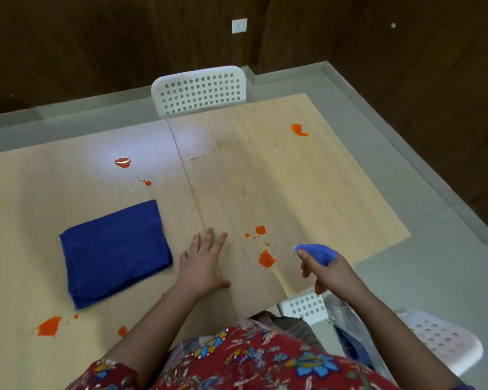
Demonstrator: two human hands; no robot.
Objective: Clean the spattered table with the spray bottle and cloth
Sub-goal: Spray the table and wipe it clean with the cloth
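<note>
The spray bottle (316, 253), gripped by the right hand (328, 274), is best aimed at the counter's (293, 192) near-edge spatter (266, 258); left hand (203, 263) spread flat.

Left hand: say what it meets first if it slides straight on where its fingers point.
Nothing, seemingly: the left hand faces bare table to the far edge; orange spatter lies right.

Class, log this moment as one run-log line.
right hand: grips bottle near spatter | left hand: flat on table | cloth: folded, untouched
</note>
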